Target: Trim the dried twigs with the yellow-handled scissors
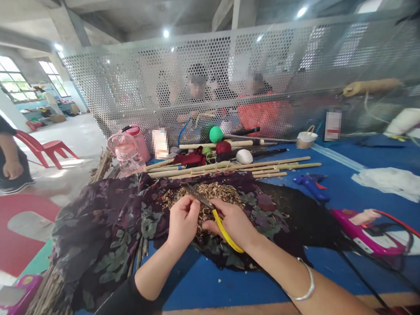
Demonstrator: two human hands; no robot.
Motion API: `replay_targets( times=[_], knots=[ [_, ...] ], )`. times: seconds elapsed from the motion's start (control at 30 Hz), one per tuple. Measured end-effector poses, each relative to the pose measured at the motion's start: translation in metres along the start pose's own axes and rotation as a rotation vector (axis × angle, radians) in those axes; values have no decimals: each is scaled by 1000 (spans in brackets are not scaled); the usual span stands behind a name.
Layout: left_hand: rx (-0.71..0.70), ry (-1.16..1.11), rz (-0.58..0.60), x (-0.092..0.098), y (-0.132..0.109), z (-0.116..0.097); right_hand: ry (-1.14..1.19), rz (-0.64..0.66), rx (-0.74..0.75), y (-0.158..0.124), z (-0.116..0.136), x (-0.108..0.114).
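Over chip pile (210, 192), likely for catching trimmings: yellow-handled scissors (223, 230) gripped in right hand (234, 222) fingers; left hand (183, 221) fingers pinched shut at blades, contents hidden

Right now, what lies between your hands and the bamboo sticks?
A pile of brown chips on the dark floral cloth, shown in the head view.

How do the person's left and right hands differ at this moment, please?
The right hand grips yellow-handled scissors; the left hand pinches shut beside their blades, its contents hidden. The right wrist wears a silver bangle; the left forearm has a dark sleeve. Both hover over the shavings.
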State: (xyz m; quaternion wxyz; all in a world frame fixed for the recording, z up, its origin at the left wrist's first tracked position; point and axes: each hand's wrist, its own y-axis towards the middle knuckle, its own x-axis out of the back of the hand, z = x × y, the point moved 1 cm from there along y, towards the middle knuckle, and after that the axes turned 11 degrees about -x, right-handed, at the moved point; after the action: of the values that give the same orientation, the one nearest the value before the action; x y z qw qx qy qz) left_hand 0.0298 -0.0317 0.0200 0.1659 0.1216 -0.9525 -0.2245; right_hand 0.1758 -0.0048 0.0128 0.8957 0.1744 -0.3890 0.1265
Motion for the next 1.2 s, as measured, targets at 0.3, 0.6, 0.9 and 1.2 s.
replay_targets(
  times=[0.3, 0.6, 0.9, 1.2],
  knots=[
    [3, 406, 105, 21, 21, 28, -83, 196, -48, 3, -12, 26],
    [-324, 644, 335, 28, 23, 22, -4, 84, 37, 11, -32, 37],
    [-273, 639, 697, 12, 12, 24, 76, 57, 91, 11, -30, 36],
    [-145, 761, 465, 32, 27, 32, 128, -14, 102, 10, -31, 34]
  ],
)
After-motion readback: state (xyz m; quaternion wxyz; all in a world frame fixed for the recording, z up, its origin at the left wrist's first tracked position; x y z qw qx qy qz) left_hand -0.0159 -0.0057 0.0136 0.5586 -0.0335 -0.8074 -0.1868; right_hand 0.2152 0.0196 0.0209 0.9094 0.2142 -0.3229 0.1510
